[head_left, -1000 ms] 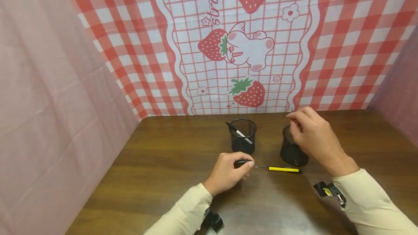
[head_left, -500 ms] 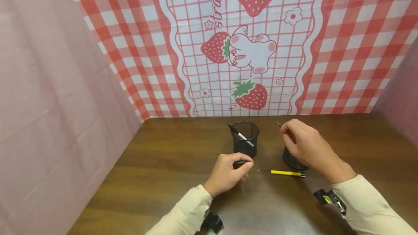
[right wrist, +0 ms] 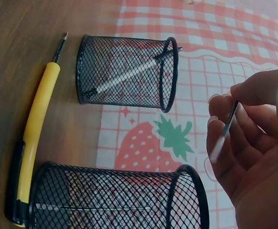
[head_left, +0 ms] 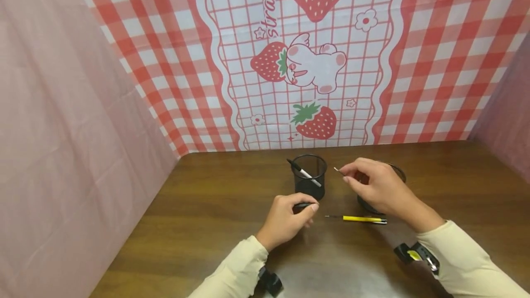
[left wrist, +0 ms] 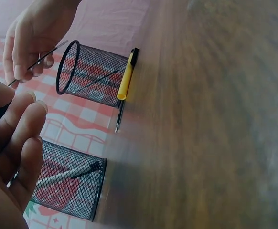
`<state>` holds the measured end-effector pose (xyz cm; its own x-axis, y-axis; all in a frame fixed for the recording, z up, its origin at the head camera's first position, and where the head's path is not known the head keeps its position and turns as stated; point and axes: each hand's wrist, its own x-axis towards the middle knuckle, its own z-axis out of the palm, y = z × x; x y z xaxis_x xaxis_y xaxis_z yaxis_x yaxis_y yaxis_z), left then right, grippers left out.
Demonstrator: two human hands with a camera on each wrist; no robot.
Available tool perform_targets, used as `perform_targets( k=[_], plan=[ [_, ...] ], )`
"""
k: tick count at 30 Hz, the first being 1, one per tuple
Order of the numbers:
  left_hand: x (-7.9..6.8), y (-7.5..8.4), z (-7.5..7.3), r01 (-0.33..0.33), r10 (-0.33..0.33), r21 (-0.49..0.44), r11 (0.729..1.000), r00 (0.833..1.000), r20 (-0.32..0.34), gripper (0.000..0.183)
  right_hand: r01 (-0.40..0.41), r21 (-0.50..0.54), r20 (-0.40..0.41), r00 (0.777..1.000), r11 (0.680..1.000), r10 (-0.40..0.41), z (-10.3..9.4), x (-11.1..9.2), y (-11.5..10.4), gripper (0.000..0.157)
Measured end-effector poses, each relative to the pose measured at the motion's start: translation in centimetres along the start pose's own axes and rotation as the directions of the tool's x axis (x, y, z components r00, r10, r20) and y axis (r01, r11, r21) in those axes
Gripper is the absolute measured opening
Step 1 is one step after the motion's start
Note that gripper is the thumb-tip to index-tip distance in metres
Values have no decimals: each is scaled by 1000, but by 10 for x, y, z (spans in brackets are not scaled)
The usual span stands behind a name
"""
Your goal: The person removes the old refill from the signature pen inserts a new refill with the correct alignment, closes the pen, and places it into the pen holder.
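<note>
My right hand (head_left: 374,183) pinches a thin dark pen refill (right wrist: 229,121) with a pale end, between thumb and fingertips, in front of the right mesh cup. In the head view the refill's tip points left, toward the other cup. My left hand (head_left: 285,222) grips a slim black pen part (head_left: 301,205) low over the table; most of it is hidden by the fingers. Between the hands and the cups lies a yellow pen barrel (head_left: 360,219) with a thin refill end sticking out of its left side.
A black mesh pen cup (head_left: 309,190) holds a black-and-white marker (head_left: 306,174) leaning on its rim. The second mesh cup (right wrist: 115,191), partly behind my right hand, has a thin stick (right wrist: 91,208) inside. A checkered strawberry cloth (head_left: 314,72) hangs behind the wooden table (head_left: 207,206).
My right hand has moved left and slightly down from above the right cup, bringing the refill toward the space between the cups. The left hand stays nearly still with the black pen part.
</note>
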<state>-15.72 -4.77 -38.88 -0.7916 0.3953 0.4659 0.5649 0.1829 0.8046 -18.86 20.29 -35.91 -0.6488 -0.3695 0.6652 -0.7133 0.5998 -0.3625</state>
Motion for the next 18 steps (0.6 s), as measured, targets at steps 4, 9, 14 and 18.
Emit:
perform_targets(
  k=[4, 9, 14, 18],
  plan=[
    [0, -1, 1, -6, 6, -11, 1000, 1000, -1, 7, 6, 4, 12, 1000, 1000, -6, 2, -4, -2, 20],
    [3, 0, -2, -32, 32, -2, 999, 999, 0, 6, 14, 15, 10, 1000, 1000, -14, 4, -3, -6, 20],
    [2, 0, -4, -31, 31, 5, 1000, 1000, -6, 5, 28, 59, 56, 998, 998, -31, 10, -2, -10, 18],
    [0, -2, -1, -19, 19, -5, 1000, 1000, -11, 6, 9, 64, 133, 991, 998, -18, 13, -5, -13, 17]
  ],
)
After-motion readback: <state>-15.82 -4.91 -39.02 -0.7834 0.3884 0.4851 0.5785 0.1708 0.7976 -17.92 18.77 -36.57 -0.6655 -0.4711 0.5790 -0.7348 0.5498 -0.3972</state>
